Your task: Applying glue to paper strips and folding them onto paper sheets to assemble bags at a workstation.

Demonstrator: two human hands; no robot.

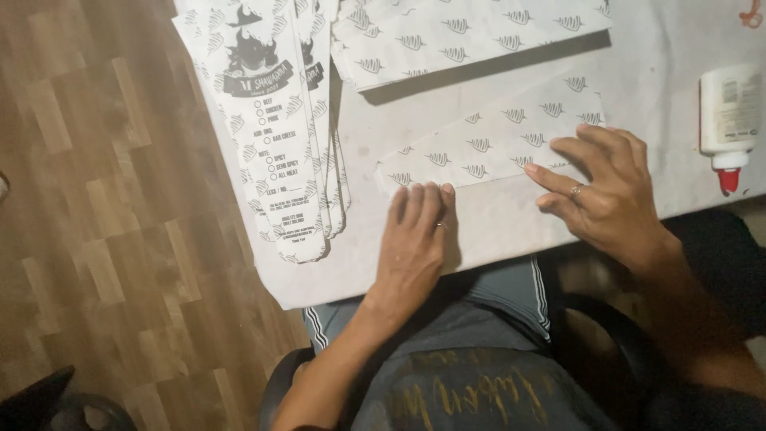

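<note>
Wood-patterned flooring (104, 199) fills the left side, and a pale table (662, 96) reaches across the upper right, above the lap of a seated person in grey shorts (479, 311). On the table, right in front of the person, lies a folded paper sleeve (487, 144), white with small dark leaf marks, set at a slant. The left hand (415, 239) lies flat, fingers together, their tips pressing the sleeve's lower left end; it grasps nothing. The right hand (606, 187) is spread open with its fingers pressing down on the sleeve's right end, also not gripping. Each hand wears a ring.

To the left, a fanned stack of printed paper blanks (271, 120) hangs over the table edge, with a dark drawing and rows of small check circles on the top one. Beyond the sleeve, another pile of leaf-marked sleeves (463, 32) rests near the far edge. At the right, a white glue bottle (730, 120) with a red tip lies apart from the right hand. Nothing stands between the hands and the sleeve.
</note>
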